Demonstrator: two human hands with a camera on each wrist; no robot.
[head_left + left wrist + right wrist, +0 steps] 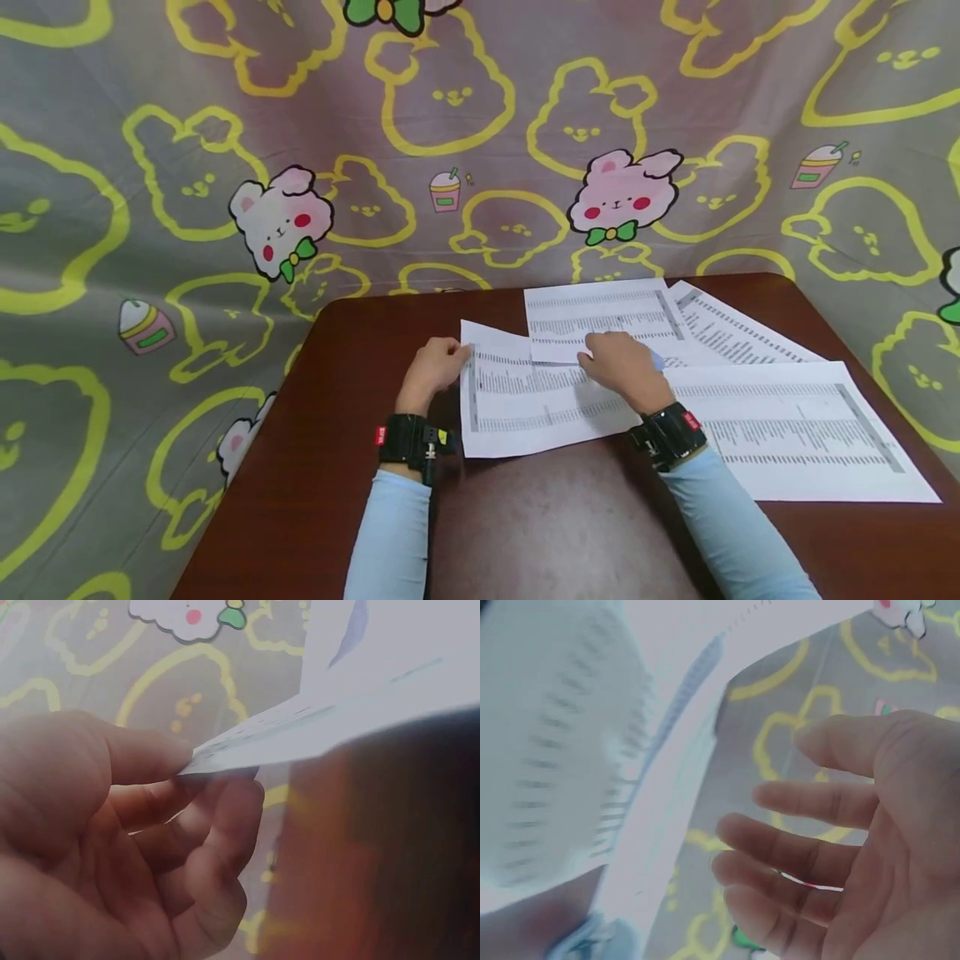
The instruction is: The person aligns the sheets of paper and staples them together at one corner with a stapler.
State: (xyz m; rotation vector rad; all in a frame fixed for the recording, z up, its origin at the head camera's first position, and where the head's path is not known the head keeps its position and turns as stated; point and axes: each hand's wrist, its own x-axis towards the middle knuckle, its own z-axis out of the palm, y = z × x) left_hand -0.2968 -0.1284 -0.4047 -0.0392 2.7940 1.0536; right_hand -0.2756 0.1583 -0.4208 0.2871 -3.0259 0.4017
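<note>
Your left hand (435,367) pinches the lifted sheet (510,417) over the tabletop (337,433); your right hand (621,362) seems released, though blurred. A one-sided tug could crease it or drag the overlapping back sheet (585,302).

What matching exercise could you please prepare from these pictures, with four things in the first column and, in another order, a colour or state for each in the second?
Column one
1. Left hand
2. Right hand
3. Table
4. Left sleeve

Column two
A. Dark reddish-brown
B. Thumb and fingers apart, with nothing between them
C. Light blue
D. Pinches the edge of a paper sheet

Right pairs: 1-D, 2-B, 3-A, 4-C
</note>
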